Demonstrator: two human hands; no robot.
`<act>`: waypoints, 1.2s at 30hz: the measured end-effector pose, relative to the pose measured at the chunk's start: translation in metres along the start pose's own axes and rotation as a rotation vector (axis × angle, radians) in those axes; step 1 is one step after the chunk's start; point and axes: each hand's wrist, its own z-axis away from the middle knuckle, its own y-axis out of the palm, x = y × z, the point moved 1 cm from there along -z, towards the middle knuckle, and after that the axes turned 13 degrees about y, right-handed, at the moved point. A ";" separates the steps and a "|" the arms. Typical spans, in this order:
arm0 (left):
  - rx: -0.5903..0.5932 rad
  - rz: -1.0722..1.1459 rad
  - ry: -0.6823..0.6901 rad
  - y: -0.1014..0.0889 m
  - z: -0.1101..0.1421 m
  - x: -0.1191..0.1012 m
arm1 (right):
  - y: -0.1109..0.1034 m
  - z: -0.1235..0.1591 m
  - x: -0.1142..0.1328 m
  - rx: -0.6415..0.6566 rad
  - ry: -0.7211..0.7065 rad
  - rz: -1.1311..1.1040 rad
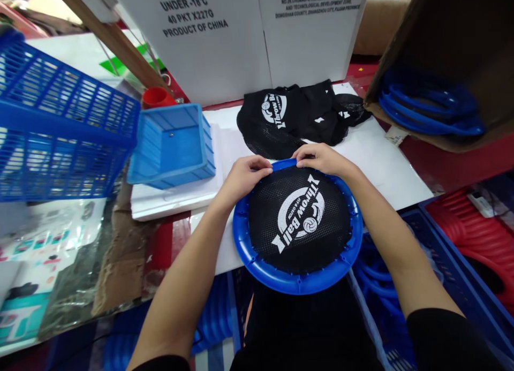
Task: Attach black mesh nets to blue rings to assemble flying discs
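A round throw-ball paddle (pixel 299 282) with a blue plastic rim and a black mesh center lies in front of me, overhanging the table's near edge. White "Throw Ball" lettering runs slantwise across the mesh. My left hand (pixel 248 179) pinches the far rim on its left side, thumb and fingers closed. A short way to the right, my right hand (pixel 317 158) grips the same far rim, fingers bent over it. Just beyond the hands, a pile of black printed mesh pieces (pixel 297 114) rests on the white board (pixel 387 167).
To the left stand a light-blue bin (pixel 172 170) and a larger blue basket (pixel 68 119). White cartons (pixel 241 44) close off the back. At right, a cardboard box (pixel 431 141) holds blue rings (pixel 429 106). Below right, a crate holds red rings (pixel 466 232).
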 end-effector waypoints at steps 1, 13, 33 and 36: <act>-0.004 -0.006 0.006 0.000 0.000 0.000 | 0.000 0.000 0.000 0.006 0.003 -0.006; -0.009 -0.060 0.014 0.001 0.001 0.000 | -0.004 0.000 -0.003 0.036 0.031 0.021; 0.227 -0.510 0.600 0.012 0.009 -0.013 | 0.005 0.018 0.017 0.170 -0.137 0.338; 0.305 -0.606 0.645 0.015 0.013 -0.015 | 0.007 0.020 0.020 0.173 -0.135 0.394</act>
